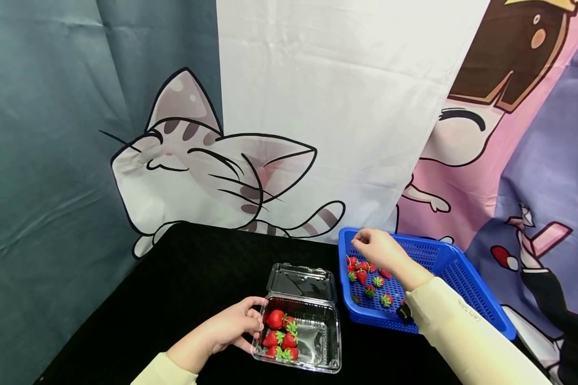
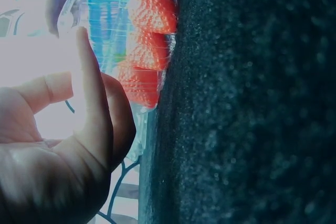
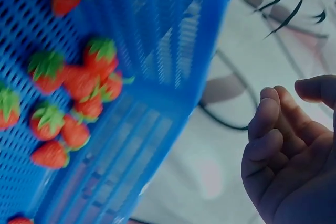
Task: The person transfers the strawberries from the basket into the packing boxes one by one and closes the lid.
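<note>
My left hand [image 1: 233,326] grips the left wall of a clear plastic clamshell box [image 1: 318,369]; its lid [image 1: 302,283] lies folded back. Several red strawberries [image 1: 273,338] with green leaves fill the box's left side. Up close in the left wrist view, strawberries [image 2: 152,9] show through the clear wall beside my left hand [image 2: 68,140]. My right hand [image 1: 378,248] hovers over the left part of a blue basket [image 1: 481,289], fingers loosely bent, holding nothing. Several strawberries [image 1: 361,276] lie in the basket. In the right wrist view my right hand [image 3: 294,156] has its thumb apart from the fingers.
A black cloth [image 1: 197,272] covers the table. The basket stands just right of the box, with a narrow gap between. A printed curtain [image 1: 356,107] with cartoon figures hangs right behind the table.
</note>
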Tool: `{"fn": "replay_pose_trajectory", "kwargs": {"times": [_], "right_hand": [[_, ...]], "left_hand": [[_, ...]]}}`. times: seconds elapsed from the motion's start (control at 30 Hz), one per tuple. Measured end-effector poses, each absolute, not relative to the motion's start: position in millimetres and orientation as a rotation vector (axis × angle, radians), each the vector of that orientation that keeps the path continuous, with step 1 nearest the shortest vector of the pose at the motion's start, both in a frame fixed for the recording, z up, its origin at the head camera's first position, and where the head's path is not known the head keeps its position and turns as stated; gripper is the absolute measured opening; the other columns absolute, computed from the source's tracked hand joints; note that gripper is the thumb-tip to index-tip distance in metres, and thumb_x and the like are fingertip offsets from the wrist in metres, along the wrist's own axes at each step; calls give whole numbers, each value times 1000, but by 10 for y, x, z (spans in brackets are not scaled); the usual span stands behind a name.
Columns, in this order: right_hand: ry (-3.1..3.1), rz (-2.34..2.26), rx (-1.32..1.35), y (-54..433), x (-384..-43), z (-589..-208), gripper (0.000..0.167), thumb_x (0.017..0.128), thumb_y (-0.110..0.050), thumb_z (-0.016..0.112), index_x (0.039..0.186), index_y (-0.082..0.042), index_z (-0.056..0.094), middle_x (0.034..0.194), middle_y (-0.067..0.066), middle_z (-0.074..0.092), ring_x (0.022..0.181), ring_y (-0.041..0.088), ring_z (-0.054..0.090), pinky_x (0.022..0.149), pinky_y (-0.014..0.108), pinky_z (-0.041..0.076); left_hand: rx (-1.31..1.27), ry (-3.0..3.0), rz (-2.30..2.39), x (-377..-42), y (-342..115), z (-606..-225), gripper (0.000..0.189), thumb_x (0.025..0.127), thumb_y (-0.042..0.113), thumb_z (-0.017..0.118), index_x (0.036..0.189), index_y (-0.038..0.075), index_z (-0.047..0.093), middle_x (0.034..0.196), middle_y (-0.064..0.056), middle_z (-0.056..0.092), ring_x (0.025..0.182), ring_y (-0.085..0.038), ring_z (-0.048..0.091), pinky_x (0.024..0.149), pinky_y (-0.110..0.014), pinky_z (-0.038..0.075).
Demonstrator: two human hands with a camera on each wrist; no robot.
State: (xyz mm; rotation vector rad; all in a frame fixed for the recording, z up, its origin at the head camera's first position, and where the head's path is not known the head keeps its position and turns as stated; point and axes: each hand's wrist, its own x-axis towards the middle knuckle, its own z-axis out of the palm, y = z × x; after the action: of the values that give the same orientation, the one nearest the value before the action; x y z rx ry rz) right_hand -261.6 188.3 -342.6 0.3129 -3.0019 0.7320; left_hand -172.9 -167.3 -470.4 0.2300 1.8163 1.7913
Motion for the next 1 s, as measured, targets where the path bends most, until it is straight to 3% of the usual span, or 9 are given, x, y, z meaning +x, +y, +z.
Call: {"fn": "replay_pose_trajectory", "kwargs": {"times": [0.23, 0.4, 0.5, 0.7, 1.0], "right_hand": [[-3012, 697, 163, 2213, -2846, -3499, 28, 98, -28, 50, 105, -8, 68, 95, 8, 66, 79, 23, 57, 72, 41, 49], [-3015, 688, 50, 2401, -2954, -3624, 26, 97, -28, 47, 92, -7, 60, 81, 8, 56, 71, 24, 49, 64, 37, 40], [-3023, 677, 4, 2488, -2992, -3729, 25, 97, -28, 46, 93, -7, 59, 82, 9, 55, 70, 24, 48, 62, 37, 39], [-3074, 647, -13, 2624, -3040, -3923, 29, 96, -28, 47, 101, -5, 64, 90, 10, 60, 73, 24, 50, 64, 39, 41], [-3173, 532, -17, 2791, -3041, -4113, 26, 94, -24, 54, 96, 0, 63, 86, 12, 61, 75, 26, 55, 67, 45, 48]], "left_hand": [[222, 1811, 1791, -1736, -1667, -4708, 65, 84, 2, 60, 143, 0, 34, 97, -10, 53, 79, -19, 54, 56, -36, 61], [215, 1804, 1789, -1746, -1658, -4741, 64, 83, 3, 61, 143, 2, 36, 97, -10, 54, 79, -19, 55, 56, -35, 61], [215, 1803, 1786, -1750, -1647, -4751, 63, 84, 3, 61, 142, 2, 37, 97, -10, 54, 80, -19, 55, 57, -35, 61], [220, 1804, 1781, -1747, -1636, -4737, 63, 84, 3, 60, 142, 3, 37, 97, -10, 54, 80, -19, 56, 56, -35, 60], [210, 1796, 1787, -1720, -1637, -4741, 65, 83, 4, 61, 143, 2, 36, 97, -10, 55, 80, -20, 56, 56, -36, 61]]}}
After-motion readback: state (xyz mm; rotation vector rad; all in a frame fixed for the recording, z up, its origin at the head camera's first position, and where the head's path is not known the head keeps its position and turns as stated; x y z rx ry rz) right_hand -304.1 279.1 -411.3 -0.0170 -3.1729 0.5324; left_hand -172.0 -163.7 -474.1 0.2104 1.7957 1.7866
